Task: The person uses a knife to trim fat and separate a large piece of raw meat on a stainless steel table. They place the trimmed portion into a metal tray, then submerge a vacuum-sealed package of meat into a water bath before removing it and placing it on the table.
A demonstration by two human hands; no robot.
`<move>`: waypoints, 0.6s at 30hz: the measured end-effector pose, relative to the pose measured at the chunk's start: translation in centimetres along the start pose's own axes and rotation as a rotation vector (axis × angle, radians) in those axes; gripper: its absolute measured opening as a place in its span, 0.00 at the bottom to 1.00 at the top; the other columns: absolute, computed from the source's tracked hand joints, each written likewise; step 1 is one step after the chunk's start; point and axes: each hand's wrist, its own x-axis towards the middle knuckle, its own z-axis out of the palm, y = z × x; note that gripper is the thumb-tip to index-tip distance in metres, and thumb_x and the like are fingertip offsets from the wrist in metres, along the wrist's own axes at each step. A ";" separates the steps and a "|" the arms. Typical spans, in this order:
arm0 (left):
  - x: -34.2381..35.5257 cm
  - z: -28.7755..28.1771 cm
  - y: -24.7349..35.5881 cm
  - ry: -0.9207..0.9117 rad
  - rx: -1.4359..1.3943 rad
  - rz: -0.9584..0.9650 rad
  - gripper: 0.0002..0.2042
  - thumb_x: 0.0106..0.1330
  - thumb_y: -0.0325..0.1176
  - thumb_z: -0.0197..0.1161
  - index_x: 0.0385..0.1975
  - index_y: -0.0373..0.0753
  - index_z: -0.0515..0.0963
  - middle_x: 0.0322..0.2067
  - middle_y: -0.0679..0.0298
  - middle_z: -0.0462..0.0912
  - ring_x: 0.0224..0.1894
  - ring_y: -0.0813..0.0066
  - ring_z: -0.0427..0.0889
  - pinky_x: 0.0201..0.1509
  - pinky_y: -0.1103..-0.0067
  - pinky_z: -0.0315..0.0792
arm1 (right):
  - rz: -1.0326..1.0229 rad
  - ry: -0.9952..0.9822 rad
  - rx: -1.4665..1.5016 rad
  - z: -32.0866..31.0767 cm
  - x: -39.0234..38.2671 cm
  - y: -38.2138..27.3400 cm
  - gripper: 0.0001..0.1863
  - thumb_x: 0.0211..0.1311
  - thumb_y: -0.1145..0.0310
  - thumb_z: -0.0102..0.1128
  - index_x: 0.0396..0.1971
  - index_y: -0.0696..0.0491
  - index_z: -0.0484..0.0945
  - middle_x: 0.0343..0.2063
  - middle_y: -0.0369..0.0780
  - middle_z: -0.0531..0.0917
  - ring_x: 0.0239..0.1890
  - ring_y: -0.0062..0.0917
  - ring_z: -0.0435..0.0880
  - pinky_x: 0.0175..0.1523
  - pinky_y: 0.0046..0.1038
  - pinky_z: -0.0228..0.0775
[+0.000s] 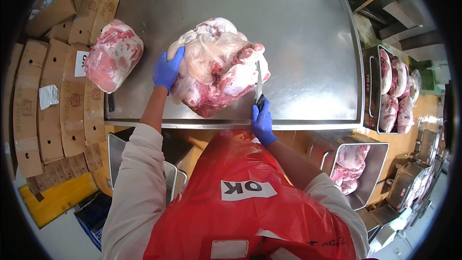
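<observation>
A large cut of raw meat (211,62), pink-red with white fat and a thin clear film over part of it, lies on the steel table (308,43) in front of me. My left hand (167,70), in a blue glove, rests against its left side with the thumb apart from the fingers. In my blue-gloved right hand (263,123) is a knife (259,79) with a black handle. Its blade points away from me along the meat's right edge; whether it cuts in or only touches, I cannot tell.
Another piece of meat (115,55) sits at the table's left edge. Stacked brown cartons (53,101) stand beyond it. To the right are a steel bin (370,91) and a lower steel bin (378,175), both holding meat. A dark handle-like object (111,102) lies near the table's left front corner.
</observation>
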 end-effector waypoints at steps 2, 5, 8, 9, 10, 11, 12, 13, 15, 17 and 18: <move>-0.1 -0.1 0.0 -0.006 -0.020 0.006 0.42 0.63 0.71 0.62 0.60 0.36 0.80 0.56 0.44 0.84 0.60 0.47 0.82 0.65 0.64 0.72 | -0.018 0.000 0.065 -0.7 1.1 0.0 0.25 0.76 0.61 0.56 0.66 0.56 0.63 0.44 0.59 0.84 0.44 0.61 0.84 0.48 0.55 0.76; -0.6 -0.2 0.4 0.059 0.020 -0.063 0.43 0.62 0.72 0.62 0.62 0.36 0.79 0.58 0.44 0.83 0.61 0.47 0.81 0.67 0.64 0.71 | 0.007 0.008 0.073 -0.8 2.1 -0.4 0.20 0.77 0.58 0.57 0.58 0.54 0.68 0.40 0.58 0.85 0.43 0.60 0.85 0.45 0.53 0.76; -1.3 -0.3 0.3 0.037 -0.058 -0.117 0.44 0.62 0.73 0.61 0.64 0.37 0.78 0.60 0.43 0.81 0.63 0.47 0.80 0.68 0.63 0.71 | 0.091 0.029 0.155 0.4 0.8 -2.3 0.16 0.78 0.56 0.58 0.48 0.55 0.72 0.32 0.51 0.85 0.36 0.52 0.86 0.41 0.47 0.75; -1.6 -0.4 0.7 0.045 -0.027 -0.124 0.45 0.61 0.74 0.61 0.64 0.37 0.77 0.61 0.43 0.81 0.64 0.47 0.80 0.69 0.63 0.70 | 0.116 0.031 0.240 1.0 0.3 -2.6 0.17 0.78 0.56 0.59 0.46 0.56 0.72 0.30 0.48 0.84 0.33 0.46 0.85 0.39 0.46 0.75; -2.0 -0.4 1.3 0.057 0.002 -0.133 0.46 0.60 0.74 0.60 0.64 0.37 0.77 0.61 0.43 0.81 0.64 0.46 0.79 0.69 0.63 0.70 | 0.137 0.030 0.324 1.6 0.0 -2.7 0.17 0.77 0.56 0.59 0.44 0.56 0.73 0.28 0.45 0.82 0.31 0.41 0.83 0.38 0.44 0.74; -2.3 -0.5 1.9 0.068 0.030 -0.142 0.47 0.60 0.75 0.60 0.65 0.37 0.77 0.61 0.44 0.81 0.64 0.46 0.79 0.69 0.62 0.70 | 0.158 0.028 0.408 1.9 -0.1 -2.6 0.17 0.77 0.55 0.60 0.42 0.57 0.73 0.26 0.41 0.81 0.28 0.36 0.82 0.37 0.42 0.74; -2.8 -0.7 2.2 0.062 0.032 -0.155 0.47 0.60 0.75 0.60 0.65 0.37 0.76 0.62 0.44 0.80 0.65 0.46 0.79 0.70 0.62 0.70 | 0.083 0.087 0.468 1.9 -0.1 -3.1 0.18 0.76 0.55 0.62 0.34 0.54 0.73 0.21 0.34 0.73 0.20 0.23 0.71 0.27 0.37 0.68; -3.2 -0.8 2.4 0.055 0.033 -0.168 0.48 0.59 0.76 0.60 0.66 0.37 0.76 0.62 0.44 0.80 0.65 0.46 0.79 0.70 0.62 0.70 | 0.225 0.000 0.573 1.5 0.0 -3.4 0.18 0.76 0.55 0.62 0.32 0.53 0.72 0.20 0.33 0.72 0.18 0.22 0.69 0.25 0.35 0.65; -3.7 -1.1 2.7 0.043 0.025 -0.183 0.49 0.59 0.76 0.59 0.67 0.37 0.75 0.62 0.44 0.80 0.65 0.46 0.79 0.70 0.62 0.69 | 0.520 -0.181 0.772 0.5 -0.2 -4.0 0.19 0.76 0.55 0.63 0.28 0.49 0.70 0.17 0.32 0.69 0.15 0.20 0.65 0.22 0.32 0.60; -4.1 -1.2 2.9 0.033 0.006 -0.185 0.49 0.58 0.77 0.59 0.68 0.37 0.74 0.63 0.44 0.79 0.65 0.47 0.78 0.71 0.62 0.69 | 0.571 -0.292 0.914 0.3 -0.4 -3.9 0.20 0.76 0.54 0.63 0.25 0.46 0.69 0.15 0.31 0.67 0.13 0.18 0.61 0.20 0.29 0.54; -4.1 -1.2 2.5 0.036 -0.001 -0.189 0.50 0.58 0.77 0.59 0.68 0.38 0.73 0.64 0.44 0.79 0.66 0.47 0.78 0.71 0.62 0.69 | 0.599 -0.350 0.985 0.2 -0.7 -3.9 0.21 0.75 0.53 0.63 0.24 0.45 0.68 0.14 0.30 0.66 0.12 0.17 0.59 0.19 0.28 0.51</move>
